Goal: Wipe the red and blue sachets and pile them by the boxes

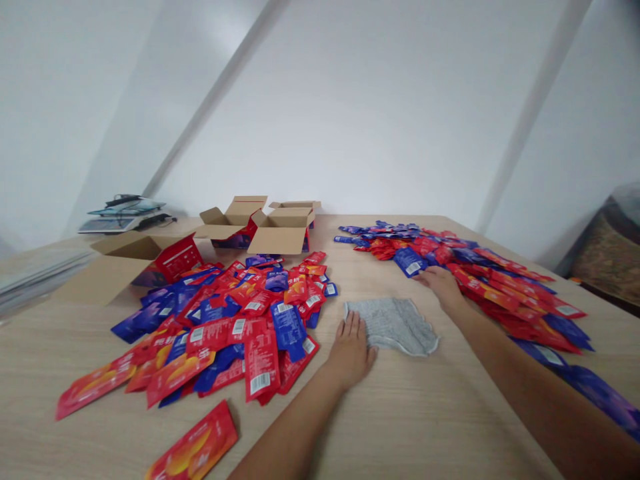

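Observation:
My left hand (351, 350) lies flat with its fingertips on the left edge of a grey knitted cloth (395, 323), which is spread on the table. My right hand (441, 285) reaches to the near edge of the right-hand pile, its fingers closed at the lower corner of a blue packet (410, 262) with a white barcode label. Behind and beside that hand spreads a long pile of red and blue packets (500, 287). Left of my left hand is another loose heap of red and blue packets (250, 307).
Open cardboard boxes (283, 230) stand behind the left heap, with another open box (150, 257) at its left. A flat scale (125, 222) with items on top is at the back left. One red-orange packet (197, 443) lies apart at the front. A white wall (375, 113) rises behind the table.

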The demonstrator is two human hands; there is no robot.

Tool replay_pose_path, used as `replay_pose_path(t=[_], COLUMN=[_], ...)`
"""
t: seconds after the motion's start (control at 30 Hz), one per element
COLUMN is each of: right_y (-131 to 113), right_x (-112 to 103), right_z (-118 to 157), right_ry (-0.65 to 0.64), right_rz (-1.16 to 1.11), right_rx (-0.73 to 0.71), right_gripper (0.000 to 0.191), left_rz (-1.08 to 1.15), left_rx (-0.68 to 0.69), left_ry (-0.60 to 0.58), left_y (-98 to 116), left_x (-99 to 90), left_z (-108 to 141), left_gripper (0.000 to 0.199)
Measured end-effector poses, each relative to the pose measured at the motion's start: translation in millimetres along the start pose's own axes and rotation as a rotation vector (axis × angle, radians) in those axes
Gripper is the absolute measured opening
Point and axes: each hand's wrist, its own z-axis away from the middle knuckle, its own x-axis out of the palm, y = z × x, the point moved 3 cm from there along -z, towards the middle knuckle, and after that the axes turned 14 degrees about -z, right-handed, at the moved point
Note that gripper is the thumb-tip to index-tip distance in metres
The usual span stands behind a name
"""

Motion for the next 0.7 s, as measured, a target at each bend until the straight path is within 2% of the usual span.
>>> replay_pose_path(t=[0.1, 0.17, 0.23, 0.3, 0.37, 0.43, 0.57, 0.63, 0.7], right_y=[-2.1, -1.1, -4.2, -12.5, -19.8, -21.7, -11.2, -4.6, -1.0], right_x=[21.1, 28.1, 28.1, 29.4, 39.3, 58.8, 105.7, 118.4, 119.6], right_z=[45.2, 71.1, 85.6, 90.2, 90.8, 91.6, 102.7, 112.3, 122.5], right_ry=[-0.230, -0.374, -0.405, -0.370, -0.375, -0.467, -0.708, -0.749, -0.733], right_rz=[-0.231, -0.122, 0.170, 0.402, 0.477, 0.469, 0.526, 0.600, 0.690], right_rx=[0.115, 0.193, 0.086, -0.167, -0.400, -0.537, -0.599, -0.599, -0.599], right_gripper=[0.025, 0.043, 0.052, 0.047, 0.038, 0.038, 0.047, 0.049, 0.053], left_rz=[0.001, 0.006, 0.010, 0.014, 0.016, 0.016, 0.005, -0.002, -0.006], left_rx=[0.003, 0.000, -0.008, -0.013, -0.015, -0.015, -0.014, -0.018, -0.025], left_ry=[-0.002, 0.007, 0.021, 0.030, 0.034, 0.032, 0.013, 0.005, 0.001], left_y=[0.5, 1.0, 1.5, 2.0, 2.5, 3.0, 3.2, 3.0, 2.8], left_x=[-1.2, -2.0, -2.9, -3.9, -5.0, -6.0, -5.2, -3.6, -2.2], left_z=[0.2, 0.2, 0.0, -0.1, -0.1, -0.2, -0.9, -1.5, -2.0], left_gripper=[0.067, 0.067, 0.068, 0.067, 0.066, 0.065, 0.066, 0.067, 0.069])
